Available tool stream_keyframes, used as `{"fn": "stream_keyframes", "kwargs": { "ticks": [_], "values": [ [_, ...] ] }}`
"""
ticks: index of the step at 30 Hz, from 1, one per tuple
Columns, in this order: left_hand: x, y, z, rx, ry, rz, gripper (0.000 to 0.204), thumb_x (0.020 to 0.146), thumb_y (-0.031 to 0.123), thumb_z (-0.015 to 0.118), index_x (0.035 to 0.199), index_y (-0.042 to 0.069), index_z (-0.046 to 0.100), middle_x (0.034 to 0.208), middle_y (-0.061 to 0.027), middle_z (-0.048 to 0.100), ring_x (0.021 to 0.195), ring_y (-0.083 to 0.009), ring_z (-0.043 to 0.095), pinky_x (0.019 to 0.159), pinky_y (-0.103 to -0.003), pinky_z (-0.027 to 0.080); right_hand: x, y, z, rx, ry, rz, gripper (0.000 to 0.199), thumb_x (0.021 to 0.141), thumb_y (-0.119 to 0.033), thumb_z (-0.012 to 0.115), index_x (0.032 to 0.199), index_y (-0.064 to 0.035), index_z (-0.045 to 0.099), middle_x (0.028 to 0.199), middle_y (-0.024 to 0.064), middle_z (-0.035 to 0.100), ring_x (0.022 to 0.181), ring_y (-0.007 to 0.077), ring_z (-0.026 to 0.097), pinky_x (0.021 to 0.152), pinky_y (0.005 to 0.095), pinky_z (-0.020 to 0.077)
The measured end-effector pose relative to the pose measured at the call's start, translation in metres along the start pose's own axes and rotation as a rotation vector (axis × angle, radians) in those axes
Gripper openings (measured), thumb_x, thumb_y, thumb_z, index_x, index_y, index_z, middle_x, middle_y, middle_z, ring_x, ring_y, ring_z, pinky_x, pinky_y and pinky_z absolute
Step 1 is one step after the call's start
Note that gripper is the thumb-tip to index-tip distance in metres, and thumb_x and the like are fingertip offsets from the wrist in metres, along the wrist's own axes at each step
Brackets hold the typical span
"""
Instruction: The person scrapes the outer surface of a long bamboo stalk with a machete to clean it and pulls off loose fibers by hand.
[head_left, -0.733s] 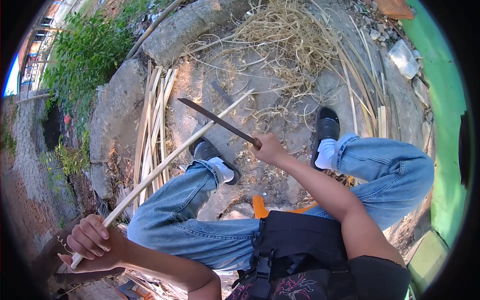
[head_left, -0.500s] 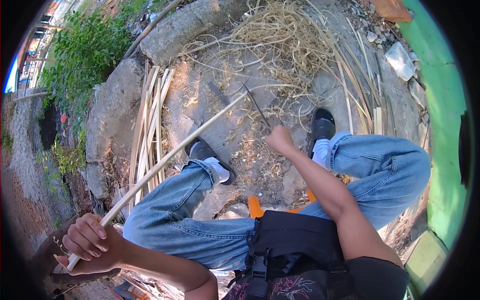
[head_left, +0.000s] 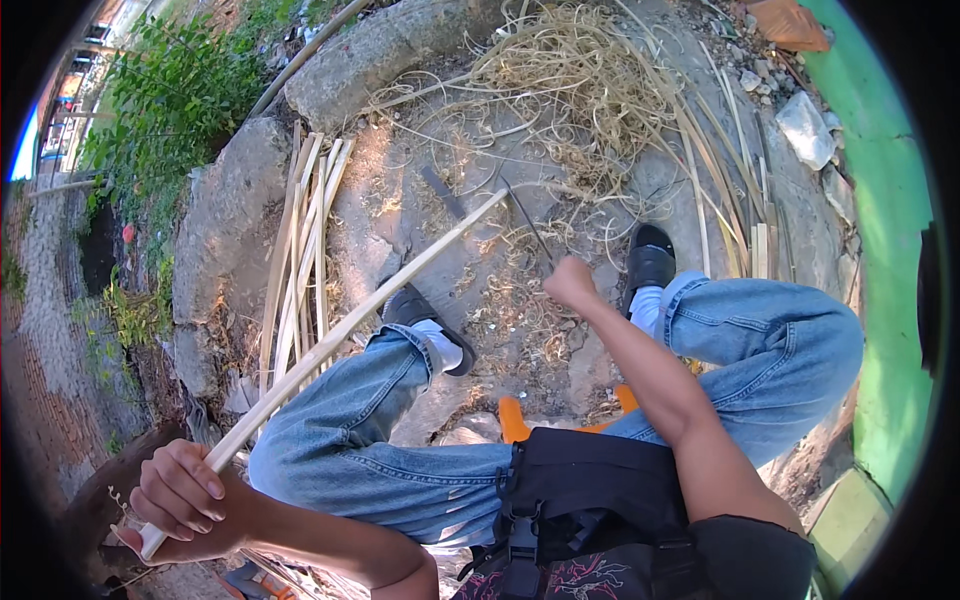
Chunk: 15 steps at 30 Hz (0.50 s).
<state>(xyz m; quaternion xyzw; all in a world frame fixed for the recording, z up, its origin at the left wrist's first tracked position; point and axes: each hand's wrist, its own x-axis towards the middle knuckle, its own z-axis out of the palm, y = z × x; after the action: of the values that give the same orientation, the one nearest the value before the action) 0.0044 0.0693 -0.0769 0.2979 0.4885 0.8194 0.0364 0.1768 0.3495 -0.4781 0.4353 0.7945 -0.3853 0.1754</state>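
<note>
Since the earlier frames the right hand point(head_left: 572, 283) has swung its blade point(head_left: 525, 222) from lying across the pole to pointing away, edge-on and thin, its dark shadow cast on the ground to the left.

In the head view, the left hand point(head_left: 180, 492) is closed around the near end of a long pale bamboo pole point(head_left: 340, 335), which runs up and rightward over the left knee, its far tip close to the blade. The right hand is clenched in a fist on the knife handle, beyond the knees.

Both black shoes rest on a cracked, sunlit concrete slab point(head_left: 400, 200). A bundle of split strips point(head_left: 300, 240) lies along its left edge, and a tangle of dry shavings point(head_left: 570, 90) covers the far part. Green plants point(head_left: 170, 110) grow far left; a green painted wall point(head_left: 885, 260) stands on the right. A crumpled pale wrapper point(head_left: 805, 128) lies far right, beside the wall.
</note>
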Motion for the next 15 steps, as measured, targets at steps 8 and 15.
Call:
{"fn": "stream_keyframes", "kwargs": {
  "ticks": [8, 15],
  "values": [
    [-0.001, 0.004, -0.012, -0.004, 0.094, 0.034, 0.051, 0.09, 0.038, 0.038, 0.043, 0.019, 0.033, 0.034, 0.0046, 0.034, 0.028, -0.0062, 0.032, 0.038, -0.02, 0.036, -0.075, -0.103, -0.017, 0.259, 0.039, -0.705, 0.013, 0.067, -0.011, 0.064, 0.075, -0.0013, 0.06, 0.062, 0.0179, 0.06, 0.059, 0.0347, 0.061, 0.056, 0.0411, 0.0469],
    [-0.001, 0.002, -0.004, 0.044, 0.068, 0.036, 0.053, 0.091, 0.041, 0.037, 0.044, 0.018, 0.033, 0.036, 0.0043, 0.034, 0.028, -0.0066, 0.032, 0.039, -0.021, 0.037, -0.022, 0.009, 0.003, -0.035, -0.067, 0.087, 0.021, 0.07, -0.016, 0.066, 0.081, 0.0017, 0.067, 0.079, 0.0228, 0.066, 0.078, 0.0367, 0.065, 0.071, 0.042, 0.0513]
  ]
}}
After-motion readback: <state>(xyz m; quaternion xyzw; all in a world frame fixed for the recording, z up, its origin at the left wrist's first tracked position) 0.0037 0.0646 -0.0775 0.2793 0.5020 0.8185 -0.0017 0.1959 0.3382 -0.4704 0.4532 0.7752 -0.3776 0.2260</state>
